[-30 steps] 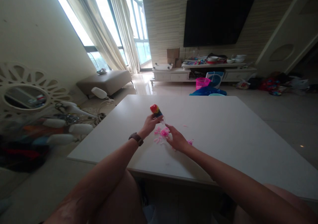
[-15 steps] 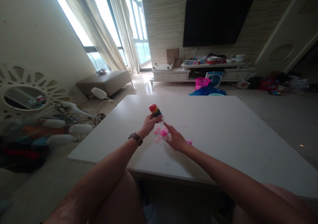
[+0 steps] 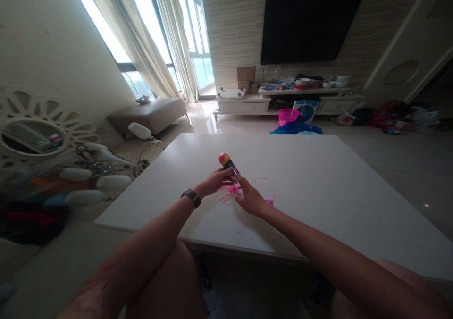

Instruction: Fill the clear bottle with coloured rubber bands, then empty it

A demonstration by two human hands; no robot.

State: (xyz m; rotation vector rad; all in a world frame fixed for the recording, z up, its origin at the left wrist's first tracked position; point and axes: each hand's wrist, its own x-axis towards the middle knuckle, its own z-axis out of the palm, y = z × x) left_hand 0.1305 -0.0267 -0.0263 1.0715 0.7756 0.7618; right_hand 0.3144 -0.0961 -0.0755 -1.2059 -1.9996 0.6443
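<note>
My left hand (image 3: pixel 215 181), a dark watch on its wrist, is closed around a small toy (image 3: pixel 226 161) shaped like a microphone, tilted over the table. Its round top is red and yellow, its body dark blue, and the lower end looks clear. At that clear end are the fingertips of my right hand (image 3: pixel 250 197); its fingers are stretched out and the thumb is apart. Whether they press on the clear part is too small to tell. Beneath both hands lie pink and pale little pieces (image 3: pixel 232 190), partly hidden by my fingers.
The white table (image 3: pixel 318 191) carries another pink clump (image 3: pixel 269 201) beside my right wrist and a pale piece (image 3: pixel 263 177) farther back. Left of the table stands a lamp with several white shades (image 3: pixel 113 183). A pink basket (image 3: pixel 287 117) is beyond the far edge.
The toy has shifted slightly right and tipped further, its clear end now showing more. My left fingers have loosened and spread along it. My right hand has barely moved.
</note>
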